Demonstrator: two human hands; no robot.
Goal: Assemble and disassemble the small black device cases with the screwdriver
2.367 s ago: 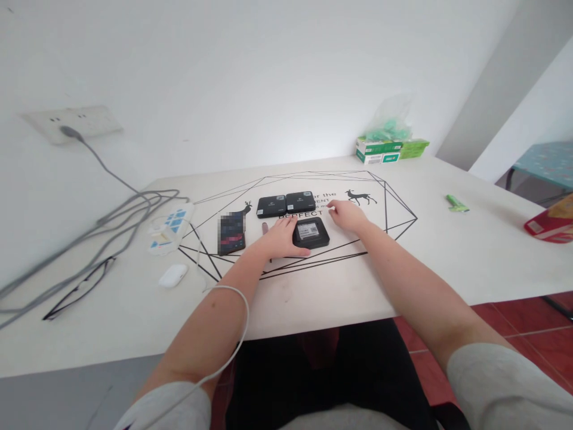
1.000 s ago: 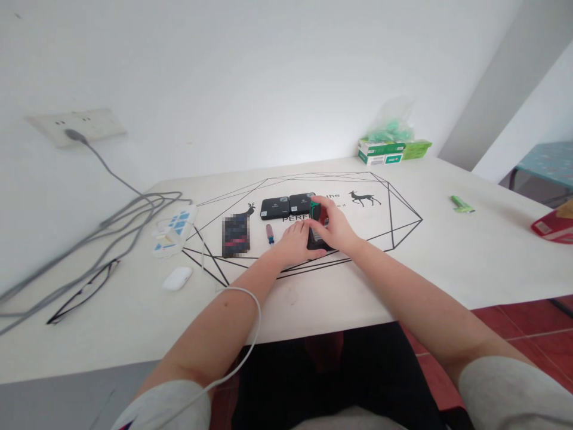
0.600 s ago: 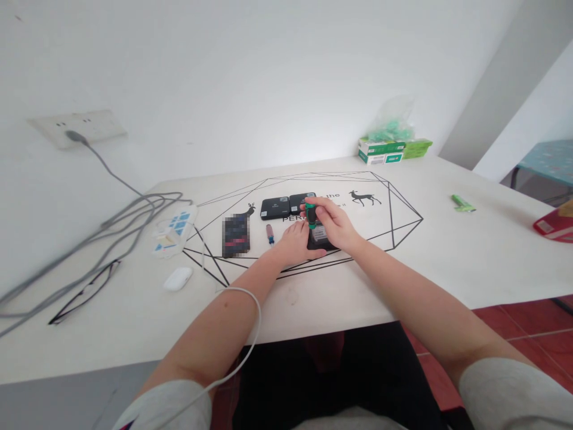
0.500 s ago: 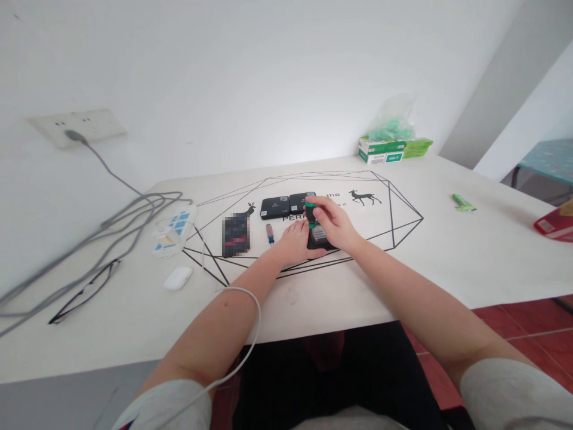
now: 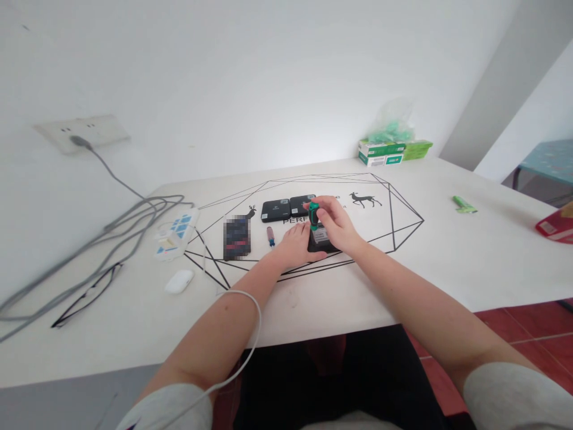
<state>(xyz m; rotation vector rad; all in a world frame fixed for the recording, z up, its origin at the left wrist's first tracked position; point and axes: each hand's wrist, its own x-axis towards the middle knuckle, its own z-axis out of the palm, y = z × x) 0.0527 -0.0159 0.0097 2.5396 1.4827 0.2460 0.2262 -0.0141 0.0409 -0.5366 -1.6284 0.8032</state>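
Note:
A small black box with a grey label lies on the white table. My left hand rests against its left side, holding it in place. My right hand is closed around a green-handled screwdriver, held upright with its tip down on the box. Two more black boxes sit side by side just behind. A small red and blue screwdriver lies left of my left hand, beside a dark phone.
A white power strip with grey cables, black glasses and a white earbud case lie at the left. Green tissue packs stand at the back, a green lighter and a red package at the right.
My right hand picked up the green-handled screwdriver and stood it upright on the box. My left hand has stayed against the box.

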